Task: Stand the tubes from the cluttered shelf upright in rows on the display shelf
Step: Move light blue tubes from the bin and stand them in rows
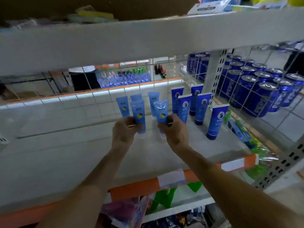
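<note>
Left hand (pixel 124 131): our fingers curl round one light-blue tube (pixel 139 116) | right hand (pixel 174 130): fingers grip a second light-blue tube (pixel 162 113) | we count five light-blue, five dark-blue tubes (pixel 217 122).

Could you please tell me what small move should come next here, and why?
Probably set both tubes cap-down on the display shelf, then let go: the left hand grips one light-blue tube, the right hand another, upright, in front of three standing tubes.
</note>
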Demonstrator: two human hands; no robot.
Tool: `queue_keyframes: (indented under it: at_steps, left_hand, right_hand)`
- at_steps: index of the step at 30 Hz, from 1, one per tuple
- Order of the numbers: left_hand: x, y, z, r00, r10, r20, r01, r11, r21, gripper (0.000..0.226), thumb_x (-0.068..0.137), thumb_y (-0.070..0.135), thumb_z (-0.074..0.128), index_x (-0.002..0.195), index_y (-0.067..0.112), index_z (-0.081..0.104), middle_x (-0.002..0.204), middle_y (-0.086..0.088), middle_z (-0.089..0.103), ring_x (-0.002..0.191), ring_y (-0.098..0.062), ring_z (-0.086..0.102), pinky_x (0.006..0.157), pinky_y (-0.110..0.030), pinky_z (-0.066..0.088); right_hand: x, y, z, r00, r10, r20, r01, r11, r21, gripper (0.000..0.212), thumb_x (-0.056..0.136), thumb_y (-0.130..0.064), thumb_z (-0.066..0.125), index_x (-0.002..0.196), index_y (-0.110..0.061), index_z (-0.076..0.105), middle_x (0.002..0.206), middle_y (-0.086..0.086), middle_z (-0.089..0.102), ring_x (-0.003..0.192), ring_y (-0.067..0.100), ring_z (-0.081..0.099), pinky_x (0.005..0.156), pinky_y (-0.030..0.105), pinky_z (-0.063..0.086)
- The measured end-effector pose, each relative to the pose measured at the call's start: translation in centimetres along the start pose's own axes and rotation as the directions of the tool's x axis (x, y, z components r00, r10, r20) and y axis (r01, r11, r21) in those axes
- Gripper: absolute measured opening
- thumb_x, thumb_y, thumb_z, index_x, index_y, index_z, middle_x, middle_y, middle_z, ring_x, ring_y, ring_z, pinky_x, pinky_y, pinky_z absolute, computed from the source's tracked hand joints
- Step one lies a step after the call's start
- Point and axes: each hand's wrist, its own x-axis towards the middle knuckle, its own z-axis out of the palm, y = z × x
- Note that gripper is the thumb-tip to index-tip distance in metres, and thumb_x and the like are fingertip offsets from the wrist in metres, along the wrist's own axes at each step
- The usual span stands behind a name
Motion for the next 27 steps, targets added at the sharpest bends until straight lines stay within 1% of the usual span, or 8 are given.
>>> queue_keyframes:
  at_steps: [2, 5, 8, 12, 15, 20, 23, 27]
  left_hand:
    - [0.8, -1.0, 0.8, 1.000, 0.024, -0.005, -0.024, 1.000, -0.015, 0.020, 0.068, 0.007, 0.079, 0.079, 0.021, 0.071, 0.084, 0.002, 0.074, 0.073, -0.005, 0.067, 0.068, -0.028, 0.053]
    - [1.8, -2.3, 2.0, 1.000, 0.022, -0.006, -0.022, 0.997, -0.072, 0.022, 0.065, 0.008, 0.080, 0.083, 0.018, 0.074, 0.083, 0.003, 0.075, 0.081, -0.013, 0.071, 0.077, -0.041, 0.058]
    - [1.6, -3.2, 2.4, 0.999, 0.053, -0.013, -0.053, 0.998, -0.029, 0.020, 0.070, 0.005, 0.077, 0.086, 0.016, 0.074, 0.083, 0.004, 0.074, 0.083, -0.011, 0.070, 0.078, -0.040, 0.058]
    - [2.3, -4.3, 2.2, 0.997, 0.044, -0.059, -0.046, 0.998, -0.042, 0.020, 0.071, 0.004, 0.075, 0.078, 0.022, 0.071, 0.080, 0.006, 0.073, 0.079, -0.009, 0.069, 0.074, -0.036, 0.056]
    - [2.7, -4.5, 2.1, 0.999, 0.016, -0.048, -0.021, 0.995, -0.094, 0.020, 0.072, 0.003, 0.076, 0.084, 0.018, 0.072, 0.084, 0.002, 0.074, 0.083, -0.013, 0.071, 0.079, -0.039, 0.058]
    - [2.7, -4.5, 2.3, 0.999, 0.032, -0.033, -0.036, 0.993, -0.114, 0.020, 0.073, 0.004, 0.077, 0.087, 0.017, 0.072, 0.086, 0.003, 0.074, 0.083, -0.011, 0.071, 0.081, -0.040, 0.059]
    - [2.7, -4.5, 2.4, 0.999, 0.036, -0.039, -0.041, 0.991, -0.126, 0.020, 0.074, 0.003, 0.076, 0.089, 0.015, 0.072, 0.086, 0.003, 0.073, 0.082, -0.010, 0.070, 0.081, -0.040, 0.059]
    - [2.5, -4.7, 2.8, 0.998, 0.035, -0.054, -0.043, 0.987, -0.153, 0.022, 0.075, 0.002, 0.074, 0.091, 0.017, 0.070, 0.090, 0.006, 0.072, 0.084, -0.007, 0.069, 0.084, -0.040, 0.057]
  right_hand:
    - [0.8, 0.9, 0.9, 1.000, -0.023, -0.015, 0.023, 1.000, -0.008, 0.023, 0.086, -0.031, 0.067, 0.103, -0.021, 0.055, 0.097, -0.005, 0.063, 0.086, 0.012, 0.061, 0.072, 0.030, 0.051]
    - [1.9, 1.8, 1.7, 0.998, -0.050, -0.025, 0.051, 0.998, 0.041, 0.023, 0.085, -0.028, 0.069, 0.102, -0.021, 0.055, 0.097, -0.004, 0.065, 0.084, 0.012, 0.062, 0.079, 0.039, 0.054]
    - [2.8, 2.5, 2.3, 0.999, -0.031, -0.022, 0.033, 0.994, 0.108, 0.024, 0.084, -0.027, 0.070, 0.103, -0.022, 0.057, 0.098, -0.003, 0.066, 0.088, 0.014, 0.063, 0.081, 0.045, 0.055]
    - [3.8, 2.9, 2.6, 1.000, -0.021, 0.015, 0.018, 0.985, 0.173, 0.027, 0.084, -0.024, 0.070, 0.107, -0.023, 0.057, 0.104, -0.004, 0.066, 0.093, 0.013, 0.063, 0.083, 0.045, 0.056]
    - [4.0, 3.0, 2.7, 0.999, -0.015, 0.040, 0.007, 0.982, 0.188, 0.029, 0.085, -0.022, 0.070, 0.110, -0.022, 0.057, 0.109, -0.003, 0.064, 0.095, 0.011, 0.061, 0.084, 0.039, 0.055]
    - [4.2, 3.0, 2.6, 0.997, -0.057, 0.045, 0.050, 0.987, 0.153, 0.027, 0.087, -0.021, 0.068, 0.112, -0.021, 0.056, 0.108, -0.004, 0.063, 0.093, 0.008, 0.060, 0.079, 0.030, 0.053]
    - [4.1, 3.3, 2.6, 0.997, -0.063, 0.050, 0.055, 0.987, 0.154, 0.024, 0.087, -0.022, 0.068, 0.107, -0.022, 0.055, 0.104, -0.006, 0.063, 0.090, 0.005, 0.060, 0.081, 0.037, 0.056]
    - [3.8, 3.5, 2.7, 0.995, -0.075, 0.060, 0.065, 0.987, 0.149, 0.029, 0.087, -0.024, 0.068, 0.112, -0.023, 0.055, 0.107, -0.007, 0.063, 0.093, 0.007, 0.060, 0.084, 0.042, 0.056]
